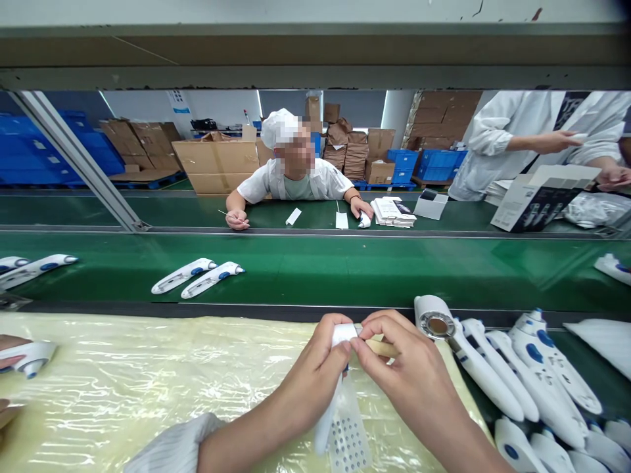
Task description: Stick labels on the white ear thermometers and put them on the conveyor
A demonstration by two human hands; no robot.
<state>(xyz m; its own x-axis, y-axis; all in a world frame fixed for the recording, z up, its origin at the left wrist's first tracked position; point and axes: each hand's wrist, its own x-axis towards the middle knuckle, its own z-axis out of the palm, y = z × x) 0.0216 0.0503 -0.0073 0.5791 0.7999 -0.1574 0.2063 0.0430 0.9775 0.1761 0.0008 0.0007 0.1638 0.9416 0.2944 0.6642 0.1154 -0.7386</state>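
My left hand [315,368] is closed around a white handheld device [324,420] with a blue detail, its head up near my thumb and fingers. A clear sheet with rows of small grey dots [349,437] hangs beside the device, below my hands; which hand keeps it there I cannot tell. My right hand [404,361] pinches close to the device's head, fingertips almost meeting those of my left. Across its fingers lies a pale yellow stick-like tool [382,347], mostly covered. Whatever its tip touches is hidden.
Yellow plastic-wrapped matting [148,381] covers my bench. More white devices [537,381] lie at right beside a white roll [434,316]. Beyond, a green belt [305,263] carries devices [211,279]. A co-worker [296,164] sits opposite; another person's hand [12,351] is at left.
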